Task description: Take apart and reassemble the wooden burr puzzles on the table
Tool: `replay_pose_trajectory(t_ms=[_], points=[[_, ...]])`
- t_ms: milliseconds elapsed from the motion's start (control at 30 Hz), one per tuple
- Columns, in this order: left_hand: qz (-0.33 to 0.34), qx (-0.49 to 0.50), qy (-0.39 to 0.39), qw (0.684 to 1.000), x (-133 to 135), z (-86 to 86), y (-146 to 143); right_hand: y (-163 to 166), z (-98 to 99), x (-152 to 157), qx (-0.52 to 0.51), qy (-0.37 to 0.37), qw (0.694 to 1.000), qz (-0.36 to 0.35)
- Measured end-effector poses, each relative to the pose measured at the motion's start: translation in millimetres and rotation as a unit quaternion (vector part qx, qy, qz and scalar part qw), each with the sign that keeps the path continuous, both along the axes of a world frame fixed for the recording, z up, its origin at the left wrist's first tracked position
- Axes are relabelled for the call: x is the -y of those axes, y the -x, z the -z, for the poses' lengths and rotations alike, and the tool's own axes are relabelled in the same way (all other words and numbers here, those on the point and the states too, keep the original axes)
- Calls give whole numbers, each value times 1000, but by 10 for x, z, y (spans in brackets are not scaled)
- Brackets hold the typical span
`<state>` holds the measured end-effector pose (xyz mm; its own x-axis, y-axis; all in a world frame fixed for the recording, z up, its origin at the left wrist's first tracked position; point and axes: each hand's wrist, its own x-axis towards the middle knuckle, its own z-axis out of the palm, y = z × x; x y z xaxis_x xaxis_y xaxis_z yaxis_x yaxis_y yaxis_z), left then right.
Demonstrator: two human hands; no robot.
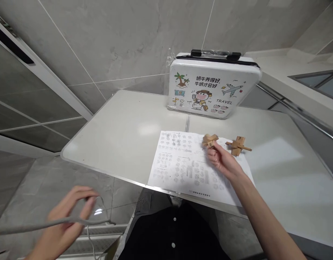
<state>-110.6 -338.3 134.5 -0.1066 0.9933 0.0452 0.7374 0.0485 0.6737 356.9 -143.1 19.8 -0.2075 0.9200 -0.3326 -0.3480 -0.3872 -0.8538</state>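
Observation:
My right hand (pixel 222 160) reaches over a printed instruction sheet (pixel 182 166) on the white table (pixel 123 133). Its fingers are curled, with the fingertips pinched on a wooden burr puzzle (pixel 209 140). A second wooden puzzle (pixel 238 145) with sticks poking out lies apart from it, just to the right on the sheet. My left hand (pixel 67 220) hangs low at the left, off the table and blurred by motion, its fingers closed round a grey cable (pixel 41 225).
A white carry case (pixel 209 85) printed with cartoon travel pictures stands upright at the table's back edge against the grey tiled wall. My dark shirt (pixel 171 234) is at the table's front edge. Grey floor tiles lie to the left.

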Motion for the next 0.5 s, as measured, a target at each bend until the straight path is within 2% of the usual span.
replay_pose_trajectory(t_ms=[100, 167, 200, 267, 333, 367, 433, 500], points=[[151, 58, 72, 984, -551, 232, -490, 323, -137, 226, -35, 22, 993, -110], [196, 125, 101, 967, -954, 363, -827, 520, -191, 324, -57, 24, 980, -187], [218, 173, 118, 953, -1140, 423, -983, 604, -206, 355, -68, 20, 975, -213], [289, 287, 154, 900, -1442, 526, -1250, 732, -220, 390, -93, 5, 961, -259], [345, 366, 187, 844, -1624, 597, -1439, 802, -224, 405, -96, -11, 949, -301], [358, 381, 203, 828, -1671, 619, -1501, 817, -225, 411, -90, -18, 945, -314], [343, 396, 210, 825, -1693, 646, -1571, 824, -226, 429, -59, -34, 945, -320], [312, 393, 200, 842, -1658, 664, -1592, 824, -219, 459, -1, -75, 951, -300]])
